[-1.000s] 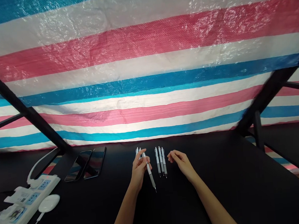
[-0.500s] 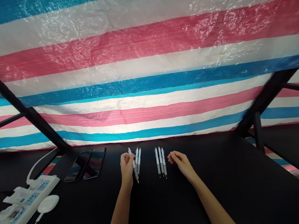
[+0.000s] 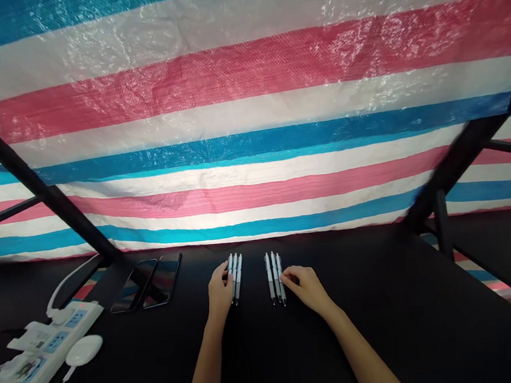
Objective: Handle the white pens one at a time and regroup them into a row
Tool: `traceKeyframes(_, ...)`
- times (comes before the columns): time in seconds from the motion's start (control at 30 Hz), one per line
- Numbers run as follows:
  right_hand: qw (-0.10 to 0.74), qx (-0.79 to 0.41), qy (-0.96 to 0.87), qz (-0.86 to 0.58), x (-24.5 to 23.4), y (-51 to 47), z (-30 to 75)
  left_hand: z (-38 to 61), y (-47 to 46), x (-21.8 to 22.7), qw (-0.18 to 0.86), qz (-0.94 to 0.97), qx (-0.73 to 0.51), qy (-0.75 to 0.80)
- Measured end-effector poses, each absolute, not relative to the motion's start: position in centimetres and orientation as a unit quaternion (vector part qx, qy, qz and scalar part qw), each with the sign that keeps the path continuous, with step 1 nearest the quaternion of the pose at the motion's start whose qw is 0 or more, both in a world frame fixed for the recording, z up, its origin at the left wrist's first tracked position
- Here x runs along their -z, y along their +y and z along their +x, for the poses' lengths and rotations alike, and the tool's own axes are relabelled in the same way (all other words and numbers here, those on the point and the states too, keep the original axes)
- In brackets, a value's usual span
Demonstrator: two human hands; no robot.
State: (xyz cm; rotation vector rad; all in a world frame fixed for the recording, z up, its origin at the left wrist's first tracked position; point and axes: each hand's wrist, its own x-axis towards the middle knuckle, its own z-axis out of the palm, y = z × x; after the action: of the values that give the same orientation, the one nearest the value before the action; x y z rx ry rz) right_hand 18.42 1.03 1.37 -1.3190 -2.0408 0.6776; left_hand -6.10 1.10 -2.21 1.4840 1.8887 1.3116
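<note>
Two groups of white pens with grey grips lie on the black table, three pens in each, side by side with tips toward me. My left hand (image 3: 219, 293) has its fingers curled against the outer left pen (image 3: 230, 265) of the left group, partly covering it. Beside that pen lie the middle pen (image 3: 234, 268) and the right pen (image 3: 238, 276). My right hand (image 3: 306, 283) is bent, its thumb and forefinger at the outer right pen (image 3: 282, 281) of the right group. The group's other two, a left pen (image 3: 269, 276) and a centre pen (image 3: 276, 276), lie untouched.
Two dark phones (image 3: 134, 285) (image 3: 162, 280) lie left of the pens. Nearer on the left are a white power strip (image 3: 41, 353) with plugs and a round white charger (image 3: 84, 351) on a cable. A striped tarp (image 3: 256, 197) hangs behind the table (image 3: 270, 357), between black frame bars (image 3: 74, 219).
My left hand has brought its pen down alongside the other two, so the left group lies in a row. My right hand has moved left to the outer pen of the right group.
</note>
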Motion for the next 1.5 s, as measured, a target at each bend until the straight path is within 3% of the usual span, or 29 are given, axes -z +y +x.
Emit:
traceKeyframes(0.67,0.243,-0.151,-0.761,-0.582,-0.5,0.9,17.5,-4.8,0.4,0.2,0.169,0.554,-0.502,0.643)
traceKeyframes(0.83,0.330,-0.289,-0.677,-0.591,-0.3,1.7,18.9,-3.4,-0.1,-0.1,0.183,0.567,-0.516,0.615)
traceKeyframes(0.97,0.440,-0.424,-0.621,-0.490,-0.5,2.0,19.1,-2.2,-0.6,-0.2,0.216,0.572,-0.538,0.581)
traceKeyframes(1.2,0.406,-0.557,-0.621,-0.373,-2.4,1.1,18.1,-1.1,-1.2,-0.8,0.279,0.607,-0.532,0.520)
traceKeyframes(1.5,0.353,-0.579,-0.647,-0.350,-2.2,0.9,18.4,-1.2,-1.5,-1.0,0.225,0.641,-0.534,0.504)
